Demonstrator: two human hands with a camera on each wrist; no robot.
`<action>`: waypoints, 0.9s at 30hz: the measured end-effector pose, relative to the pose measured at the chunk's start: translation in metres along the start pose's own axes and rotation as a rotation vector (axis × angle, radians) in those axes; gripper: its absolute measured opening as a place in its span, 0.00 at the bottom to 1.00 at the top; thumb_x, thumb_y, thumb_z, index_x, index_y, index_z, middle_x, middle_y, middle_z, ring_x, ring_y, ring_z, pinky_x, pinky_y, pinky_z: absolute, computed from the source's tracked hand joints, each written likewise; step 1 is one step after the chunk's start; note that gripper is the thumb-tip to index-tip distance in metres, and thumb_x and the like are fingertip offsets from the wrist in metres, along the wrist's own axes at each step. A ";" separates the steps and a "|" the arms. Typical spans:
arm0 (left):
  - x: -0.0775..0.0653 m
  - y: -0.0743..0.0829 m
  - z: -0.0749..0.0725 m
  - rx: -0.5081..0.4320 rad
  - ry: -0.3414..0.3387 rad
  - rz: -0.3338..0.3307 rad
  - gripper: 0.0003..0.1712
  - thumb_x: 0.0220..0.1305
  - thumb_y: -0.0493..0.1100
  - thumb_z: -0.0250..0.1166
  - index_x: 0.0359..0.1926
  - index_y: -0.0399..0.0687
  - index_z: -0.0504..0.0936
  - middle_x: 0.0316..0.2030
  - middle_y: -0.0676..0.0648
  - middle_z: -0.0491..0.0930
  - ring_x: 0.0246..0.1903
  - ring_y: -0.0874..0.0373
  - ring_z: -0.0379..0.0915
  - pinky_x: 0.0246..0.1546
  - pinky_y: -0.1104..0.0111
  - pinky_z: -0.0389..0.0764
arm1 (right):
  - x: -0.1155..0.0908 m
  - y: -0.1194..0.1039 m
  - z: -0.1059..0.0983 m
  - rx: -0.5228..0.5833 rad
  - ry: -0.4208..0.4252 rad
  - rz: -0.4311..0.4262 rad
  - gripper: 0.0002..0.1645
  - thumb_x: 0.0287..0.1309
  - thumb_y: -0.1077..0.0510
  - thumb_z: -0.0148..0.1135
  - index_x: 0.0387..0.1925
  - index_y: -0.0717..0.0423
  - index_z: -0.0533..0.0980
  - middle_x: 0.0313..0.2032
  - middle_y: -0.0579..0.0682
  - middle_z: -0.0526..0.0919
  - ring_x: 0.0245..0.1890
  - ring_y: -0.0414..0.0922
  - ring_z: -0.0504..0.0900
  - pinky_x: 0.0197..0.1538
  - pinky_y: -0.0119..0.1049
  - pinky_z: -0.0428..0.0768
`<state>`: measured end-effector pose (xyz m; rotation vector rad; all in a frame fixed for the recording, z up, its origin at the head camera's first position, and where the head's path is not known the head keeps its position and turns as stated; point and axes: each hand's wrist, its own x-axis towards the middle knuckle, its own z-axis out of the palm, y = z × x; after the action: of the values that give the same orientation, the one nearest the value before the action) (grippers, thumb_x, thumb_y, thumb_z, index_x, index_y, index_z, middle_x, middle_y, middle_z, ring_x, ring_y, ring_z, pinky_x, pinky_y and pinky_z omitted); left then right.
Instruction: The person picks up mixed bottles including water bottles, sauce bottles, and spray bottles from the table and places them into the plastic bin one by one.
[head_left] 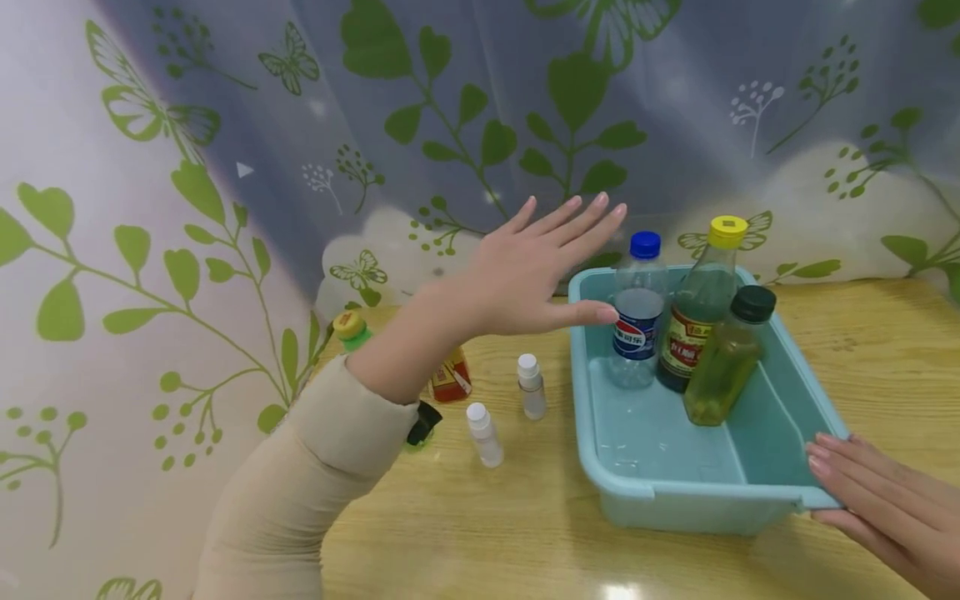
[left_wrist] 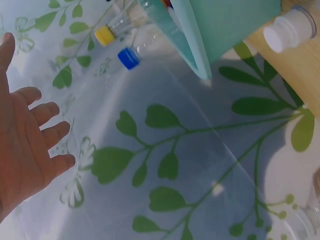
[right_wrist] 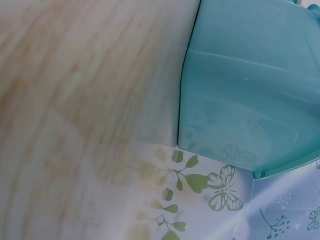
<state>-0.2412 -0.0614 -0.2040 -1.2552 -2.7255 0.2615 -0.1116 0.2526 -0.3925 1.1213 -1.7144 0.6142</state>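
My left hand (head_left: 536,267) is raised with its fingers spread and holds nothing. In the head view its thumb overlaps the label of a clear Pepsi bottle (head_left: 636,333) with a blue cap. That bottle stands in a light-blue plastic bin (head_left: 675,492). Beside it in the bin are a yellow-capped sauce bottle (head_left: 686,333) and a dark-capped bottle (head_left: 720,375) of greenish look, tilted slightly. My right hand (head_left: 896,504) holds the bin's near right corner, fingers over the rim and thumb below it. In the left wrist view, the left palm (left_wrist: 22,145) shows bare.
Left of the bin, two small white-capped bottles (head_left: 486,437) stand on the wooden table (head_left: 465,533). Partly behind the left arm are a yellow-capped green bottle (head_left: 351,327), a bottle with reddish-brown contents (head_left: 452,379) and a black cap (head_left: 424,422). A patterned curtain (head_left: 480,125) hangs behind.
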 end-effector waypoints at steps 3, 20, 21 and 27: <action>-0.008 -0.009 0.000 -0.016 0.013 -0.013 0.52 0.61 0.76 0.43 0.74 0.63 0.29 0.74 0.57 0.30 0.73 0.61 0.26 0.71 0.54 0.29 | 0.005 -0.002 0.000 0.005 0.015 -0.004 0.25 0.66 0.52 0.54 0.45 0.74 0.79 0.48 0.65 0.81 0.59 0.46 0.75 0.64 0.31 0.67; -0.053 -0.045 0.010 -0.086 -0.003 -0.126 0.51 0.63 0.73 0.46 0.75 0.59 0.34 0.74 0.53 0.33 0.74 0.54 0.30 0.71 0.51 0.32 | 0.000 -0.001 0.000 0.018 0.035 -0.001 0.25 0.66 0.52 0.55 0.45 0.75 0.79 0.48 0.65 0.81 0.59 0.47 0.75 0.64 0.31 0.67; -0.057 -0.047 0.011 -0.090 -0.009 -0.137 0.50 0.63 0.73 0.46 0.75 0.59 0.34 0.74 0.53 0.33 0.74 0.54 0.30 0.71 0.51 0.33 | 0.000 -0.001 0.000 0.016 0.034 0.001 0.25 0.66 0.52 0.55 0.45 0.75 0.79 0.48 0.65 0.81 0.59 0.47 0.75 0.64 0.31 0.67; -0.076 -0.065 0.022 -0.112 0.001 -0.206 0.49 0.63 0.73 0.46 0.74 0.62 0.33 0.74 0.54 0.32 0.74 0.55 0.30 0.71 0.52 0.34 | -0.008 0.002 -0.001 0.003 0.029 0.010 0.26 0.65 0.51 0.55 0.44 0.75 0.79 0.46 0.66 0.82 0.58 0.48 0.76 0.64 0.32 0.67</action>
<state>-0.2442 -0.1627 -0.2149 -0.9856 -2.8754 0.0877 -0.1121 0.2568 -0.3989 1.1013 -1.6955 0.6363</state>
